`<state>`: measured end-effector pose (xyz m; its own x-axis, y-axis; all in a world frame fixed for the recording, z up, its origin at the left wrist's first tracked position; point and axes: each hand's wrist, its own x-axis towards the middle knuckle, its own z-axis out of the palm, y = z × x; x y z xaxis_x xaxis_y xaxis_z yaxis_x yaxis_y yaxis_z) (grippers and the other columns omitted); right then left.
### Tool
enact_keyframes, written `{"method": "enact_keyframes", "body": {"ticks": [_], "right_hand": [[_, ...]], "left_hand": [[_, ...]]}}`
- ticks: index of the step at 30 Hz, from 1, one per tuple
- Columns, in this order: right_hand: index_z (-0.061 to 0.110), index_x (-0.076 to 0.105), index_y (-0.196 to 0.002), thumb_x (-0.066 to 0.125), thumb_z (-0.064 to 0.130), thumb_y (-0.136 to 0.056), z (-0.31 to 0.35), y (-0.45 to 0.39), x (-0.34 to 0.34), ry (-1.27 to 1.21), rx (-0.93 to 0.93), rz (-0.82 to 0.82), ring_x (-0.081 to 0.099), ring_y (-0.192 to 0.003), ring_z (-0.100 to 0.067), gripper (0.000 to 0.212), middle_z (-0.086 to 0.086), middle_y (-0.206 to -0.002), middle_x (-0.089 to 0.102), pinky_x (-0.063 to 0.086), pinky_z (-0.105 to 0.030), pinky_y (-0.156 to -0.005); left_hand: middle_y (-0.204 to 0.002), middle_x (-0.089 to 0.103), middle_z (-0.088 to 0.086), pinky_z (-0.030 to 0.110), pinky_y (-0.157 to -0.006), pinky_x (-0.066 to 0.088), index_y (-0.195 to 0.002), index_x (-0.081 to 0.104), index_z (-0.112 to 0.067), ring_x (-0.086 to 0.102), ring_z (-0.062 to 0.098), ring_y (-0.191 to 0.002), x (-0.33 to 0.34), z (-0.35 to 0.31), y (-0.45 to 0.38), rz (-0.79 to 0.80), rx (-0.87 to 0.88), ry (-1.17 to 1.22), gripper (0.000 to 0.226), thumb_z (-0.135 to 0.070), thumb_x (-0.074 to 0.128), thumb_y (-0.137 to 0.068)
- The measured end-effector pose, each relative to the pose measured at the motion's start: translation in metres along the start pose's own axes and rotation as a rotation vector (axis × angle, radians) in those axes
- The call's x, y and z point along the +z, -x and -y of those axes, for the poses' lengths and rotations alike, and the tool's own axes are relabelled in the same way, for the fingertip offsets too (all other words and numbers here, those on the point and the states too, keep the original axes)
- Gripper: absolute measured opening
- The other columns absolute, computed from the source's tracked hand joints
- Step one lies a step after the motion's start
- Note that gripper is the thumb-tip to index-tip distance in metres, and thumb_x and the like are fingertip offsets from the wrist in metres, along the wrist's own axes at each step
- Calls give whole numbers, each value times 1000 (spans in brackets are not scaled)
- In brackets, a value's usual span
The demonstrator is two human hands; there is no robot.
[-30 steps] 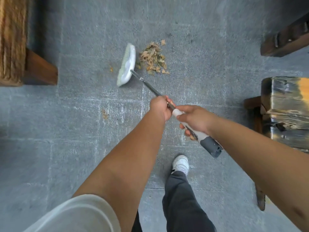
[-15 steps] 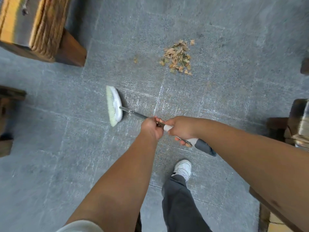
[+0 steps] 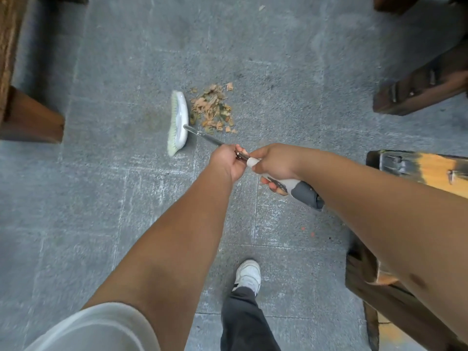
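Observation:
I hold a broom with both hands over a grey stone floor (image 3: 106, 198). My left hand (image 3: 228, 162) grips the metal shaft (image 3: 205, 137). Just behind it, my right hand (image 3: 274, 164) grips the white and grey handle (image 3: 301, 191). The white broom head (image 3: 178, 121) with pale bristles stands on the floor right against the left side of a small pile of dry brown leaves (image 3: 212, 110).
Dark wooden bench legs stand at the left (image 3: 30, 117) and upper right (image 3: 420, 89). A worn wooden bench (image 3: 415, 171) runs along the right edge. My white shoe (image 3: 248, 274) and dark trouser leg are below. A single leaf (image 3: 261, 7) lies far ahead.
The broom head swung out to the lower left, away from the leaf pile, then came back against the pile's left side. Both hands kept their grip.

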<state>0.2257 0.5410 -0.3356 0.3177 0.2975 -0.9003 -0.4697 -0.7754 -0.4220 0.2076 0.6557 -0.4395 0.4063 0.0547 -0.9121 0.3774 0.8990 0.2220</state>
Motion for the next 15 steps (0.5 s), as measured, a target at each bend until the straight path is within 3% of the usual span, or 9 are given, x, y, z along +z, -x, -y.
{"method": "enact_keyframes", "body": {"ticks": [5,11,15], "right_hand": [[36,47,-136,51,12,-94,4,3,8,-35,-48,81,49,-37,-16,48,-11,-65,54,43,-24,-37],[22,40,-140,45,10,-96,38,-30,68,159,-103,122,52,-48,-23,45,-15,-68,56,46,-30,-45],[17,43,-137,44,12,-97,43,-53,62,114,-43,78,52,-48,-21,40,-14,-67,56,44,-27,-42]], "left_hand": [[-62,39,3,17,-37,38,-79,44,-6,35,10,-50,-17,-17,13,-51,62,59,23,-2,33,-98],[-61,40,3,20,-40,39,-84,45,-5,36,10,-49,-76,-60,-4,-151,27,50,18,-1,34,-98],[-63,38,4,20,-40,38,-86,44,-3,35,10,-50,-67,-72,-37,-133,-49,-85,15,4,33,-95]]}}
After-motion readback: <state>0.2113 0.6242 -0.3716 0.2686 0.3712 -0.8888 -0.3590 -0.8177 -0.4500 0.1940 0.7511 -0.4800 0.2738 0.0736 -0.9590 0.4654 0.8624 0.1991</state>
